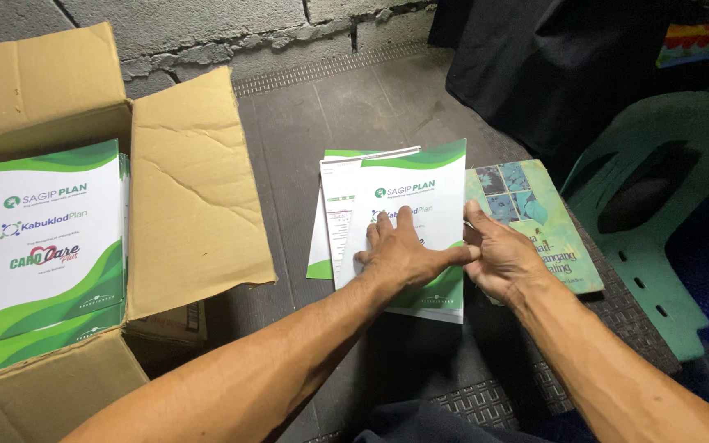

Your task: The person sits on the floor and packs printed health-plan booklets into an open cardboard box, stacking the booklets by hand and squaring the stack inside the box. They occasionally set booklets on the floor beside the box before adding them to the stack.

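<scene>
At far left, open cardboard box (182, 180) holding a folder stack (43, 246). Centre frame, white-green folder (416, 184), long axis running toward the top edge. Left hand (404, 250) flat, fingers spread, pressing it. Right hand (502, 258) loosely open, at its right edge over a green book (543, 213).

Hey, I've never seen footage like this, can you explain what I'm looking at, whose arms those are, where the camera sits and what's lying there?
This is one picture from a camera worn on a person's head, looking down at their own two bare arms. No machine is involved. The left hand lies flat, fingers spread, on a white and green printed paper folder that tops a small uneven stack on a dark grey ribbed mat. The right hand rests at the stack's right edge, partly over a worn green paperback book. Neither hand grips anything. To the left stands an open brown cardboard box holding more of the same folders. A green plastic chair stands at the right.
</scene>
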